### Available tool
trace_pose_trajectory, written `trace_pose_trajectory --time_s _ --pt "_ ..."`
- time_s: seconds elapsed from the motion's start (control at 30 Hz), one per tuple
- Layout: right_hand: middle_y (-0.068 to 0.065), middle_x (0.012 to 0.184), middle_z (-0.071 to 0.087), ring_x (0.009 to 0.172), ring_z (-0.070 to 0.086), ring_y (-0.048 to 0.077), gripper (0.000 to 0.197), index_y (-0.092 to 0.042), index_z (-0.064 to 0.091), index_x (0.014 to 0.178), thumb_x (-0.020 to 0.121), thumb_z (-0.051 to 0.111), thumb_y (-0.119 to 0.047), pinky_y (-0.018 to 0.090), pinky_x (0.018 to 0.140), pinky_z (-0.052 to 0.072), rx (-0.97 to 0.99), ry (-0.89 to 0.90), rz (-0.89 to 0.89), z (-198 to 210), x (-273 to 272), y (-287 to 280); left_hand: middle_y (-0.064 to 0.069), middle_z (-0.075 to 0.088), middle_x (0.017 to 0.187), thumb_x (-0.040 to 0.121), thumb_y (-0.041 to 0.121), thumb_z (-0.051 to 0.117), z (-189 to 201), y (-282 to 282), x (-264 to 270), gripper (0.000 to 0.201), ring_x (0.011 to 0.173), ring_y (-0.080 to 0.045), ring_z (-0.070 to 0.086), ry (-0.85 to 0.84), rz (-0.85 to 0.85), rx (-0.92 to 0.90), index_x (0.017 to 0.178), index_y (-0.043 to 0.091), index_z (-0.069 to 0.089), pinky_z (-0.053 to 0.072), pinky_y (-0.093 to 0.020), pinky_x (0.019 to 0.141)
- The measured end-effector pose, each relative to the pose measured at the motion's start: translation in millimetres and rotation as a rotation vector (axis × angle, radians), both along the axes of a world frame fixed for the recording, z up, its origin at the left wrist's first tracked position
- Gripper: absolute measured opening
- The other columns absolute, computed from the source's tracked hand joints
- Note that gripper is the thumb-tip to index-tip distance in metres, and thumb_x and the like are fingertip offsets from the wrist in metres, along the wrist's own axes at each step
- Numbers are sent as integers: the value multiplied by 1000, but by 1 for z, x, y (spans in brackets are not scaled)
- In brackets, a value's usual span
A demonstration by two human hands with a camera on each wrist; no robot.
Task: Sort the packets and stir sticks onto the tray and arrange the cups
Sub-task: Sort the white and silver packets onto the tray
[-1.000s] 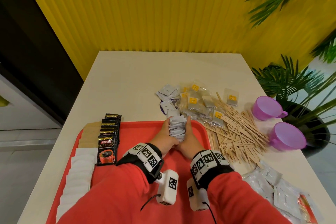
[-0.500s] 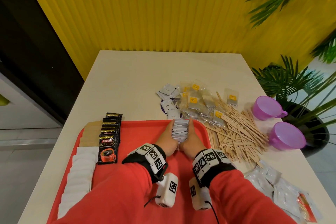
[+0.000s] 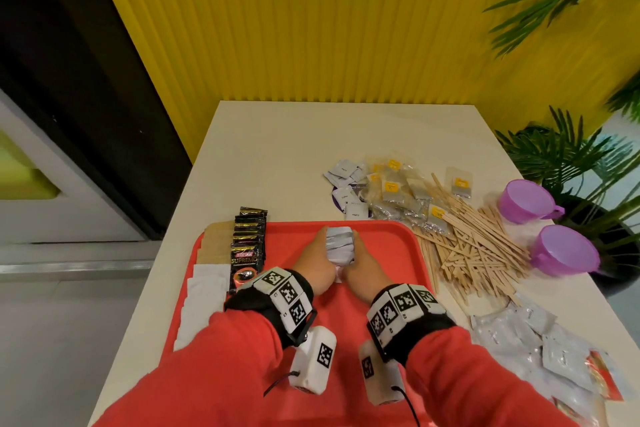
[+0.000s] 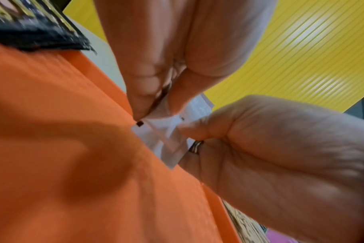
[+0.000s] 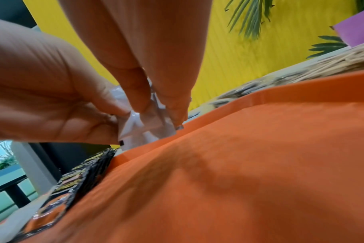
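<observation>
Both hands press a stack of small white packets point(image 3: 340, 247) between them, on edge on the red tray point(image 3: 391, 253) near its far rim. My left hand point(image 3: 319, 248) pinches the stack's left side and my right hand point(image 3: 357, 250) its right side. In the left wrist view the left fingers point(image 4: 154, 74) pinch the packets point(image 4: 166, 138) against the tray point(image 4: 62, 164). In the right wrist view the right fingers point(image 5: 139, 69) clasp the same packets point(image 5: 145, 129). Wooden stir sticks point(image 3: 474, 246) and two purple cups point(image 3: 526, 201) point(image 3: 564, 251) lie on the table to the right.
On the tray's left side sit rows of black coffee packets point(image 3: 247, 246), brown packets point(image 3: 214, 243) and white packets point(image 3: 204, 298). Loose white packets point(image 3: 346, 177) and yellow-labelled tea bags point(image 3: 398, 194) lie beyond the tray. More silvery packets point(image 3: 530, 340) are at the right front.
The fanned stack between my hands has been squeezed into a tighter block and drawn slightly toward me, from over the tray's far rim down onto the tray.
</observation>
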State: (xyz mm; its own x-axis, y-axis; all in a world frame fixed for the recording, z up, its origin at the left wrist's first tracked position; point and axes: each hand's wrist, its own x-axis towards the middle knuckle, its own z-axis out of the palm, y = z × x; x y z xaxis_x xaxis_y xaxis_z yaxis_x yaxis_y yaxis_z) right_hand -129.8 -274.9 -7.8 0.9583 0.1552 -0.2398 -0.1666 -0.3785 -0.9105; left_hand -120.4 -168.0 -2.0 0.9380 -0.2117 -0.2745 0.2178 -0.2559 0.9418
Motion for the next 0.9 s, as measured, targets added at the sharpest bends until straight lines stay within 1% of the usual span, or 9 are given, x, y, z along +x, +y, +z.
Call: trace_pose_trajectory --time_s 0.07,0.17,0.2,0.27,0.33,0.43,0.67,0.77,0.9 --pt "-7 83 43 71 50 -23 30 -2 37 112 88 40 14 1 72 35 -17 10 8 -3 -4 18 4 51 93 78 11 55 4 16 -10 49 88 -11 47 7 -49 106 123 -6 43 40 -17 71" --pt "28 84 50 64 48 -16 27 28 38 113 88 30 26 2 64 34 -26 -66 52 3 -19 48 -4 52 124 88 1 50 11 46 -28 54 105 -16 51 -10 -70 347 138 11 35 36 -18 81" --pt "29 86 51 67 49 -14 29 28 37 115 87 30 26 5 64 34 -38 -80 50 7 -25 57 -11 54 125 88 4 52 11 56 -32 49 103 -18 53 -5 -84 332 135 8 38 36 -19 79" --pt "2 79 47 66 51 -19 33 6 41 114 87 36 23 6 70 35 5 14 14 6 -35 76 -21 57 118 84 12 55 12 74 -37 45 94 -16 51 14 -105 315 126 2 43 39 -25 76" --pt "-11 82 45 76 53 -10 37 -7 42 114 85 46 16 6 71 38 -1 60 -14 2 -40 91 -16 55 120 85 6 55 13 93 -38 48 104 -19 53 50 -103 356 130 5 39 38 -23 81" --pt "-7 90 51 94 51 13 45 -3 41 122 81 49 15 1 66 41 37 114 -27 3 -48 109 -16 52 124 85 -4 49 10 117 -38 51 106 -22 51 94 -134 390 134 5 36 37 -21 84" --pt "13 118 56 102 53 17 57 -2 42 126 74 50 19 8 73 45 39 186 -82 -8 -56 142 -17 54 120 81 -8 45 8 150 -40 52 112 -28 53 164 -246 492 131 5 37 41 -28 84" --pt "15 122 56 107 55 21 53 -3 45 125 76 50 16 24 88 46 -3 172 -105 -6 -57 148 -16 54 120 79 -8 50 8 154 -39 54 111 -28 54 167 -245 512 130 4 38 46 -31 87" --pt "9 118 57 110 56 23 55 -7 47 124 74 53 15 31 95 47 -35 172 -112 -6 -55 153 -13 38 132 72 -5 62 9 157 -37 77 117 -31 48 119 -261 593 139 12 29 46 -40 98"
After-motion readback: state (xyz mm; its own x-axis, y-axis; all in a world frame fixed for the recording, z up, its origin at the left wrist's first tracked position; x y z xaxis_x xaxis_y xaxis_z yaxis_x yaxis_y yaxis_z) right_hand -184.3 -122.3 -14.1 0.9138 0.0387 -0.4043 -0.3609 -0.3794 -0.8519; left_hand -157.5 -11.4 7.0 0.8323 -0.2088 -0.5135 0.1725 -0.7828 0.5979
